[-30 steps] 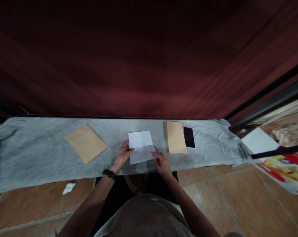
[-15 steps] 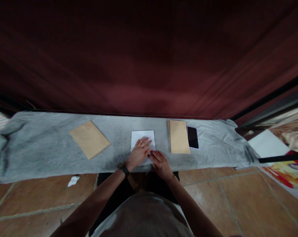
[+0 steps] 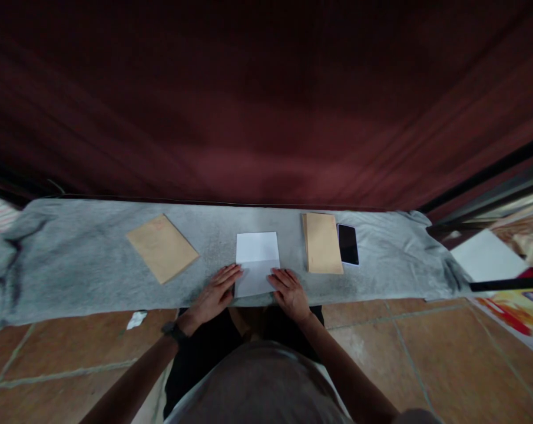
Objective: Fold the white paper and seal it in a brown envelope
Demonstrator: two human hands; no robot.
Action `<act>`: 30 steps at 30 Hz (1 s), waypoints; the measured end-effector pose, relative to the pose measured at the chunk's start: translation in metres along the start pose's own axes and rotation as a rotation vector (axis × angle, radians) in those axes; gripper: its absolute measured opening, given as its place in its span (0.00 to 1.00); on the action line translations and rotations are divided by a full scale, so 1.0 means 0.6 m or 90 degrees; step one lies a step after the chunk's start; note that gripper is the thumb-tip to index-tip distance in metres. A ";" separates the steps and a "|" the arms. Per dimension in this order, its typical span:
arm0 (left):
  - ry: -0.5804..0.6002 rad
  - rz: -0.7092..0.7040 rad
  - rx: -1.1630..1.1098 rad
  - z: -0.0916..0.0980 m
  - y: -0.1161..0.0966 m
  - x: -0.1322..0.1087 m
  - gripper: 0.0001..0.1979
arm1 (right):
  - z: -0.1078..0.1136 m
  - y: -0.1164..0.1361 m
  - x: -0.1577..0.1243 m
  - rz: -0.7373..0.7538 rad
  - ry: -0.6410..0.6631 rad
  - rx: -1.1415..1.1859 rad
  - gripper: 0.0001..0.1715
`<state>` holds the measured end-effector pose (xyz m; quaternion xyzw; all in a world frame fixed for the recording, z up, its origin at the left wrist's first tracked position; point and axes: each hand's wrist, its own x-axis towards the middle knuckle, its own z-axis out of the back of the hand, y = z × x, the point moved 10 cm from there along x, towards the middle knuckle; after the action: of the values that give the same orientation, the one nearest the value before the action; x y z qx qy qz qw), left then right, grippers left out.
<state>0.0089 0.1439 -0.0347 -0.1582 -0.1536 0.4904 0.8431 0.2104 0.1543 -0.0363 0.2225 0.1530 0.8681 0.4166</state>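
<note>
A white sheet of paper (image 3: 258, 246) lies before me on the grey cloth, with a crosswise crease and a more shaded lower part. My left hand (image 3: 213, 292), with a dark band at the wrist, has its fingers together at the sheet's left edge, near the crease. At the right edge, my right hand (image 3: 291, 296) rests its fingertips over the paper. Both hands hold the sheet by its sides; their thumbs are partly hidden. To the left lies a tan envelope (image 3: 162, 248), turned at an angle. A stack of tan envelopes (image 3: 323, 244) sits to the right.
A dark-screened phone (image 3: 348, 244) lies beside the envelope stack. The grey cloth (image 3: 85, 259) covers a long narrow surface against a dark red curtain (image 3: 257, 118). A white scrap (image 3: 136, 320) is on the tiled floor, and a colourful printed sheet (image 3: 520, 312) is at far right.
My left hand has slid off the middle of the paper to its left edge, uncovering the crease. My right hand has shifted slightly right, to the right edge.
</note>
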 end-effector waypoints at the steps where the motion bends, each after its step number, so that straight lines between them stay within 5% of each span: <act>1: 0.013 -0.015 0.005 -0.002 -0.015 -0.007 0.33 | -0.001 -0.001 0.000 -0.002 -0.001 0.000 0.30; 4: 0.003 -0.001 0.019 -0.003 -0.031 -0.003 0.37 | -0.004 -0.003 0.001 0.004 0.005 0.010 0.29; 12: -0.050 -0.009 -0.042 -0.013 -0.016 0.002 0.29 | 0.005 0.006 -0.016 0.065 0.034 0.072 0.23; 22: -0.186 0.073 -0.181 0.025 0.016 0.008 0.11 | 0.017 -0.032 0.007 -0.035 -0.013 0.162 0.18; 30: -0.210 0.194 -0.258 0.023 0.042 0.021 0.13 | 0.011 -0.065 0.028 -0.141 -0.070 0.133 0.13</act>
<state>-0.0107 0.1683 -0.0315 -0.2627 -0.3579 0.5895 0.6748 0.2298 0.1918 -0.0438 0.2933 0.2429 0.7826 0.4924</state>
